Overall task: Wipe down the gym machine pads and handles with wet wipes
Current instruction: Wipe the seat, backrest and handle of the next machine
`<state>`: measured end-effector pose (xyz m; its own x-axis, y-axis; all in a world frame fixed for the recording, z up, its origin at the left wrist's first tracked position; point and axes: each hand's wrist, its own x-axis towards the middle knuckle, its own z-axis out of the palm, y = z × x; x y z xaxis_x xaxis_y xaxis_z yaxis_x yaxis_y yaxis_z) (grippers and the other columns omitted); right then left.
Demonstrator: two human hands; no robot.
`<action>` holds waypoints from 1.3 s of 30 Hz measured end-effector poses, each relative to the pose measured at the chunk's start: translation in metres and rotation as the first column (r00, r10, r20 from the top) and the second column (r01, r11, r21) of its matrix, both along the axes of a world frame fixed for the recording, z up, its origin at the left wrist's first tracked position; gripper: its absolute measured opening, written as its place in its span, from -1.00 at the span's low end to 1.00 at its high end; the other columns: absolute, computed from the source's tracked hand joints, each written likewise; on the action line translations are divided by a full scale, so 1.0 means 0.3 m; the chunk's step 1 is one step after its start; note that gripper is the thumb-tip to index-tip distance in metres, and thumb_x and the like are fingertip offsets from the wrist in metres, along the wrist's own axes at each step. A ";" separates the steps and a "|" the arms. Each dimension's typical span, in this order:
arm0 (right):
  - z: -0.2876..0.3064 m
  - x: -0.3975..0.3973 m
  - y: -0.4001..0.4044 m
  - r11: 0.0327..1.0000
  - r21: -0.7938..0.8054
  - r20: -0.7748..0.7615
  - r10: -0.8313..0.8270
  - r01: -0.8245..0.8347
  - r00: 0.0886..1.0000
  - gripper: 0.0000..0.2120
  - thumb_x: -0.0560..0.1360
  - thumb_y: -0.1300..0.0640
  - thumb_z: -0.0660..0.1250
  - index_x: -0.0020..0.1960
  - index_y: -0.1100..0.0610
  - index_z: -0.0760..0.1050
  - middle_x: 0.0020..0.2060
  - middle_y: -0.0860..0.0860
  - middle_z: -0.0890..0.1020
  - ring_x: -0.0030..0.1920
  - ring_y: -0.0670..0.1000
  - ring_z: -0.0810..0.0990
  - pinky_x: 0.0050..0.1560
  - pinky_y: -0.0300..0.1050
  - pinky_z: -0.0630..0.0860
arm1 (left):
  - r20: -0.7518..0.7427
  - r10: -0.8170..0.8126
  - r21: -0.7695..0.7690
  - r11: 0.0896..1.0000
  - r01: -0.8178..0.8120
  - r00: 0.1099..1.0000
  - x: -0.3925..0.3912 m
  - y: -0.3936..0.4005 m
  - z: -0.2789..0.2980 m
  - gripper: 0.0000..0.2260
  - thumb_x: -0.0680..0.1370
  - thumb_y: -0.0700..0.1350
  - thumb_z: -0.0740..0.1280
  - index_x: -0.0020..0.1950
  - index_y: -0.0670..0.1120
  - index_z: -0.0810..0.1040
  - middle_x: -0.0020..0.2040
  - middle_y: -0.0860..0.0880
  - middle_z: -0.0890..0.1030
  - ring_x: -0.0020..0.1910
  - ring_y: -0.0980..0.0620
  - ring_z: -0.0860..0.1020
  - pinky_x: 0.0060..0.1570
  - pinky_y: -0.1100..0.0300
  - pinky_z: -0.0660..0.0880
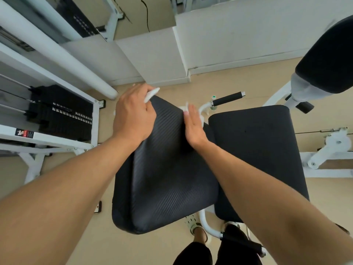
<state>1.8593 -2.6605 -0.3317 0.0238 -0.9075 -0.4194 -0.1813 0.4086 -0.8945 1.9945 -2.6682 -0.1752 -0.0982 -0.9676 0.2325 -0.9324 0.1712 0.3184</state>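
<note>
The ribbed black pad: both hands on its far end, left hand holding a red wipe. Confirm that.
Wrong colour. In the head view the left hand holds a white wipe, not red. Both hands, the right hand too, are on the ribbed black pad's far end.

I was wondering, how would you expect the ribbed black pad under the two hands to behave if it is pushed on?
The ribbed pad looks thickly cushioned with rounded edges, so it would probably give slightly rather than flop. Its ridged cover likely offers some grip to the left hand and right hand. It seems to sit on the white frame, so it should hardly shift.
</note>
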 end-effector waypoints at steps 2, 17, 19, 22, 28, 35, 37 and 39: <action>0.127 0.079 0.093 0.978 -0.185 0.005 0.097 -0.095 0.995 -0.47 0.75 -0.10 -0.09 0.67 -0.01 -0.13 0.66 -0.08 -0.12 0.63 -0.09 -0.24 0.63 0.02 -0.22 | -0.012 -0.002 -0.004 1.000 0.002 1.000 0.000 -0.004 0.000 -0.76 0.52 -0.31 0.22 0.08 -0.14 0.62 -0.04 -0.08 0.66 -0.05 -0.08 0.57 -0.01 0.04 0.48; -0.025 -0.009 0.187 0.997 0.005 0.027 0.083 -0.083 0.996 -0.45 0.75 -0.11 -0.09 0.66 -0.03 -0.20 0.64 -0.14 -0.22 0.61 -0.10 -0.32 0.62 0.00 -0.29 | 0.209 -0.228 0.068 0.974 0.218 0.951 -0.009 -0.011 -0.007 -0.71 0.46 -0.44 0.19 0.03 -0.20 0.59 -0.05 -0.13 0.61 0.01 -0.16 0.55 0.46 0.11 0.31; -0.009 -0.011 0.093 0.995 -0.038 0.064 0.098 -0.096 0.993 -0.43 0.75 -0.14 -0.10 0.68 -0.02 -0.18 0.65 -0.12 -0.18 0.61 -0.09 -0.32 0.56 -0.11 -0.30 | 0.296 -0.358 0.202 0.930 0.308 0.886 -0.042 -0.022 -0.012 -0.72 0.47 -0.44 0.18 0.01 -0.17 0.57 -0.01 -0.13 0.59 0.13 -0.20 0.54 0.32 -0.07 0.43; -0.115 -0.044 0.097 0.994 -0.086 0.041 0.069 -0.065 0.997 -0.44 0.74 -0.15 -0.06 0.67 0.03 0.00 0.65 -0.04 0.06 0.64 -0.05 -0.09 0.55 -0.16 -0.13 | 0.357 -0.403 0.273 0.908 0.319 0.842 -0.060 -0.055 -0.018 -0.77 0.47 -0.40 0.20 -0.06 -0.13 0.53 -0.09 -0.05 0.56 0.03 -0.13 0.52 0.02 -0.15 0.50; -0.350 -0.102 0.394 0.950 0.296 0.053 -0.121 0.101 0.991 -0.43 0.74 -0.15 -0.09 0.67 -0.05 -0.17 0.65 -0.14 -0.12 0.64 -0.08 -0.21 0.61 -0.08 -0.22 | 0.287 -0.408 0.221 0.909 0.354 0.867 -0.066 -0.072 -0.011 -0.78 0.47 -0.29 0.14 -0.05 -0.16 0.57 -0.15 -0.09 0.56 -0.15 -0.17 0.50 -0.18 -0.16 0.49; -0.272 -0.111 0.166 0.998 -0.009 0.061 0.063 -0.063 0.996 -0.46 0.75 -0.09 -0.07 0.68 0.00 -0.11 0.65 -0.14 -0.07 0.62 -0.13 -0.23 0.54 -0.23 -0.21 | 0.322 -0.430 0.245 0.899 0.364 0.844 -0.054 -0.082 -0.018 -0.72 0.44 -0.21 0.06 -0.08 -0.16 0.56 -0.17 -0.07 0.56 -0.16 -0.16 0.51 -0.19 -0.18 0.50; -0.331 -0.146 0.052 0.998 0.063 0.059 0.020 -0.024 0.998 -0.53 0.75 -0.07 -0.08 0.62 0.04 0.11 0.60 -0.03 0.16 0.64 0.05 -0.05 0.49 -0.16 -0.02 | 0.334 -0.418 0.242 0.904 0.352 0.845 -0.050 -0.083 -0.021 -0.73 0.44 -0.21 0.07 -0.09 -0.16 0.55 -0.18 -0.07 0.55 -0.18 -0.16 0.50 -0.20 -0.18 0.49; -0.385 -0.172 0.040 0.981 0.191 0.064 -0.039 0.026 0.997 -0.48 0.73 -0.17 -0.12 0.64 -0.03 0.07 0.63 -0.03 0.13 0.64 0.07 -0.03 0.55 0.00 0.00 | 0.338 -0.413 0.235 0.907 0.349 0.846 -0.047 -0.082 -0.021 -0.77 0.46 -0.24 0.10 -0.10 -0.17 0.55 -0.20 -0.08 0.54 -0.19 -0.16 0.50 -0.20 -0.18 0.48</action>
<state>1.8076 -2.6483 -0.4472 0.0298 -0.8120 -0.5829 -0.1077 0.5772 -0.8095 1.9803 -2.6929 -0.1815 -0.5151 -0.8558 -0.0489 -0.8571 0.5149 0.0156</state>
